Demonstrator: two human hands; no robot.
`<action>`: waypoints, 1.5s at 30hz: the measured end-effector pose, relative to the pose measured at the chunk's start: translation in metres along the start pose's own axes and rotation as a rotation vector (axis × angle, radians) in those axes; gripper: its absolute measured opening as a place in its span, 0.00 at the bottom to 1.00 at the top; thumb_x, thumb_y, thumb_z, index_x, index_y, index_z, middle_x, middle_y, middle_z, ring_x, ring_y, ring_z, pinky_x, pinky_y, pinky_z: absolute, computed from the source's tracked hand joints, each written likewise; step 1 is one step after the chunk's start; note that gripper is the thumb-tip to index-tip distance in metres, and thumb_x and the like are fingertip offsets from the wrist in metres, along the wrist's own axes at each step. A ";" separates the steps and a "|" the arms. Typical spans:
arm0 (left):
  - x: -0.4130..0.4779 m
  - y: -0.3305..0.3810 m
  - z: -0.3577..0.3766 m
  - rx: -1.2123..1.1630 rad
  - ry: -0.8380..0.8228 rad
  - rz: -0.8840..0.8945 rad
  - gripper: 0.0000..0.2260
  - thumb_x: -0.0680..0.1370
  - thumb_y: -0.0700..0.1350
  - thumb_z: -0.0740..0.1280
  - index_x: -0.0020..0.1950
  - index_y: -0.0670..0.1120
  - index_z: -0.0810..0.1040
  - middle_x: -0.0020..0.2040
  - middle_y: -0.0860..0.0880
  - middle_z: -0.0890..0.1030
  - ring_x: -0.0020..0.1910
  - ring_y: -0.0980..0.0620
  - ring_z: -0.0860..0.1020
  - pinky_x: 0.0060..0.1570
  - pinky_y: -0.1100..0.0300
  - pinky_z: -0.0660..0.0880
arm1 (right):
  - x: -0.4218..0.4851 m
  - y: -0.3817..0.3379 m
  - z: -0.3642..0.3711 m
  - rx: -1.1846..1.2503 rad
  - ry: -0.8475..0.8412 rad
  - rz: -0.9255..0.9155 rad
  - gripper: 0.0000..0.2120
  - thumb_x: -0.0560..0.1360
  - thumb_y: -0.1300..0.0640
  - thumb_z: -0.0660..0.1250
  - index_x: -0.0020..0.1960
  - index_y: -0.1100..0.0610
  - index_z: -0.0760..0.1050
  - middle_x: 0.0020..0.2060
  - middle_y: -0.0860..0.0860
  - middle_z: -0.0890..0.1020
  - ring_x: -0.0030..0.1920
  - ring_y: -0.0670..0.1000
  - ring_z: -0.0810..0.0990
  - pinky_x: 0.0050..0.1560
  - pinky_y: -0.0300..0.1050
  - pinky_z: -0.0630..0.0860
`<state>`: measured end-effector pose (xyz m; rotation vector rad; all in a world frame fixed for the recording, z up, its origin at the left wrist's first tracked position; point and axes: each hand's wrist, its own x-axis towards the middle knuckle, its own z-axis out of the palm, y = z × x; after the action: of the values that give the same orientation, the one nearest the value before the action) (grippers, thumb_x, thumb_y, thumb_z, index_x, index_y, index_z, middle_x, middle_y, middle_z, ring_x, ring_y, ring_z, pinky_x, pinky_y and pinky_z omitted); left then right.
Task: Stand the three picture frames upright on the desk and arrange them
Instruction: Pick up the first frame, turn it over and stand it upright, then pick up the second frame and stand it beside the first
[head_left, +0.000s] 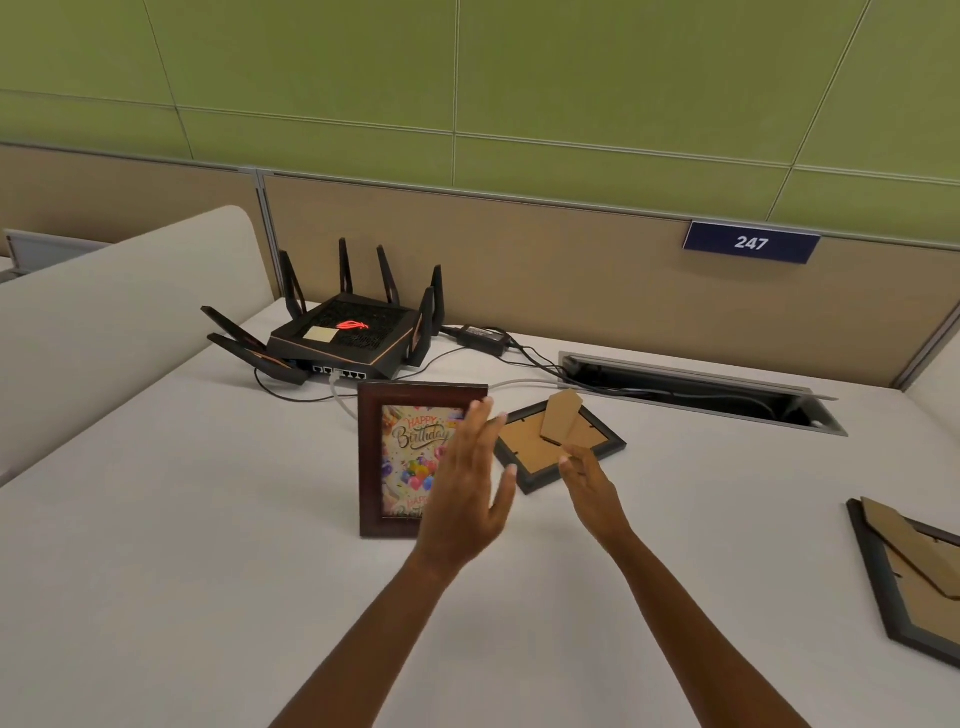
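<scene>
A dark brown picture frame (374, 457) with a "Happy Birthday" picture stands upright at the middle of the white desk (182, 519). My left hand (467, 493) hovers open just in front of its right edge, holding nothing. A small black frame (602, 441) lies face down to the right, its cardboard stand tilted up. My right hand (592, 486) is over that frame's near edge, fingers loosely apart. A third black frame (904, 577) lies face down at the right edge of view, partly cut off.
A black router (337, 338) with several antennas sits behind the standing frame, with a power adapter (480, 338) and cables running to an open cable tray (701, 392). A beige partition with a "247" sign (751, 242) backs the desk; a curved divider (104, 312) bounds the left.
</scene>
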<state>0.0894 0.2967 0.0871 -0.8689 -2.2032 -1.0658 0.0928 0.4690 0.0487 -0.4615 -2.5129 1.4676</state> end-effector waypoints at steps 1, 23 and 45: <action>-0.001 0.006 0.010 0.002 -0.038 0.017 0.22 0.75 0.45 0.58 0.69 0.44 0.59 0.70 0.36 0.67 0.73 0.48 0.58 0.69 0.47 0.58 | 0.000 0.005 -0.005 -0.002 0.002 0.007 0.19 0.79 0.52 0.54 0.67 0.58 0.63 0.68 0.58 0.70 0.67 0.58 0.69 0.66 0.50 0.66; 0.022 -0.008 0.119 -0.137 -0.539 -0.866 0.28 0.81 0.49 0.53 0.75 0.41 0.45 0.76 0.35 0.51 0.75 0.38 0.54 0.72 0.48 0.58 | 0.074 0.052 -0.041 -0.343 -0.148 0.110 0.30 0.79 0.52 0.56 0.73 0.64 0.47 0.75 0.61 0.48 0.75 0.59 0.47 0.74 0.52 0.51; 0.065 -0.014 0.120 -0.815 0.256 -1.639 0.09 0.74 0.35 0.60 0.53 0.35 0.73 0.47 0.42 0.71 0.41 0.47 0.70 0.41 0.55 0.71 | 0.093 0.065 -0.048 -0.778 -0.314 -0.036 0.30 0.76 0.49 0.61 0.73 0.55 0.53 0.75 0.60 0.47 0.75 0.60 0.47 0.72 0.54 0.60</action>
<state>0.0147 0.4085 0.0602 1.1517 -1.9082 -2.5993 0.0322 0.5710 0.0163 -0.2966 -3.2698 0.5153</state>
